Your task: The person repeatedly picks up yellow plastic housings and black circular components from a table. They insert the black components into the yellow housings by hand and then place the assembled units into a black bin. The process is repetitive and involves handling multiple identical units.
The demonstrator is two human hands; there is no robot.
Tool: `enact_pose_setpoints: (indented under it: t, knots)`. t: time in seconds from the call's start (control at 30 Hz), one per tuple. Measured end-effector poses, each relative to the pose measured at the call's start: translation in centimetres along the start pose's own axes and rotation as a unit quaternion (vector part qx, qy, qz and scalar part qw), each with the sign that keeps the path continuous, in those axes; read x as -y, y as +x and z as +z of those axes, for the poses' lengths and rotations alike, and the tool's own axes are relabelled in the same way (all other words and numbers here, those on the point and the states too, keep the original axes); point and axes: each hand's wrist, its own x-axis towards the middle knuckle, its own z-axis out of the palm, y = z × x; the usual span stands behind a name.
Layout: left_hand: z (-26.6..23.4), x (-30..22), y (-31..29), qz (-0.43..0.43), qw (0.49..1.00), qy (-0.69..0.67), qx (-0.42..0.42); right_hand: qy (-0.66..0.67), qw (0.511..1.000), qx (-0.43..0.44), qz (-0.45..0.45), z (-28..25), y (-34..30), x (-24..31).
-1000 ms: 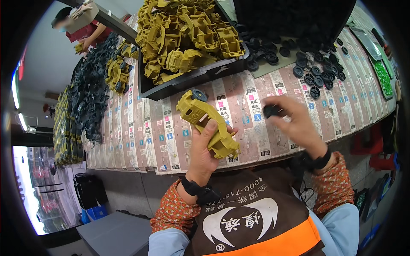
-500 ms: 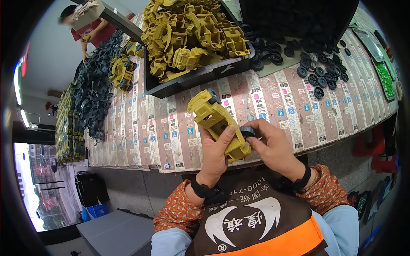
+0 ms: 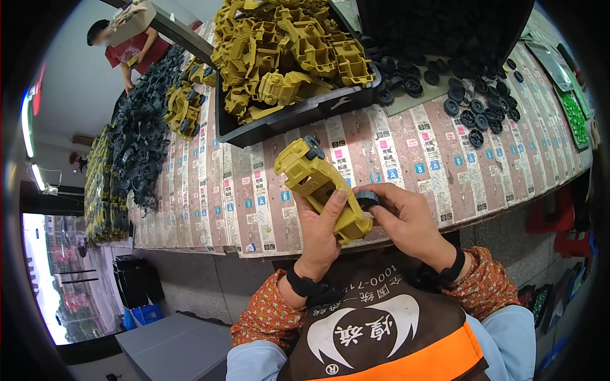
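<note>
My left hand [image 3: 321, 232] grips a mustard-yellow toy car body [image 3: 311, 174] near its lower end, thumb laid across its side. The body is tilted, its far end pointing up and to the left. One dark wheel [image 3: 314, 147] sits at that far end. Between the thumb and fingers of my right hand [image 3: 403, 219] is a black toy wheel [image 3: 366, 199], held against the right side of the body near its lower end. Whether the wheel is seated on the body I cannot tell.
Beyond my hands stands a black crate [image 3: 298, 114] heaped with yellow car bodies [image 3: 286, 51]. Loose black wheels [image 3: 476, 114] lie at the right, by a dark bin [image 3: 445, 32]. Dark plastic parts [image 3: 140, 127] pile up at the left, where another person [image 3: 136, 54] stands.
The toy car body has tipped slightly to the left in my left hand. My right hand keeps the wheel against its side. The other person's head and arms have shifted.
</note>
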Motion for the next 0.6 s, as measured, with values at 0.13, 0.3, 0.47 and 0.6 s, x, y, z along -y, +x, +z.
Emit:
enact_pose_setpoints:
  t: [0.13,0.3,0.47,0.6]
  knots:
    - [0.1,0.1,0.0,-0.005,1.000,-0.007,-0.009,0.000,1.000,-0.006,0.015,0.1,-0.1,0.3]
    - [0.5,0.1,-0.1,-0.009,0.999,-0.024,-0.018,-0.048,0.999,-0.010,0.001,-0.1,0.0,0.4]
    - [-0.8,0.9,-0.2,0.009,0.999,0.044,-0.009,-0.042,0.999,-0.002,0.004,-0.1,-0.4,0.6]
    - [-0.7,1.1,-0.1,0.047,0.997,0.059,-0.014,-0.131,0.991,0.025,-0.013,-0.4,-0.8,1.1]
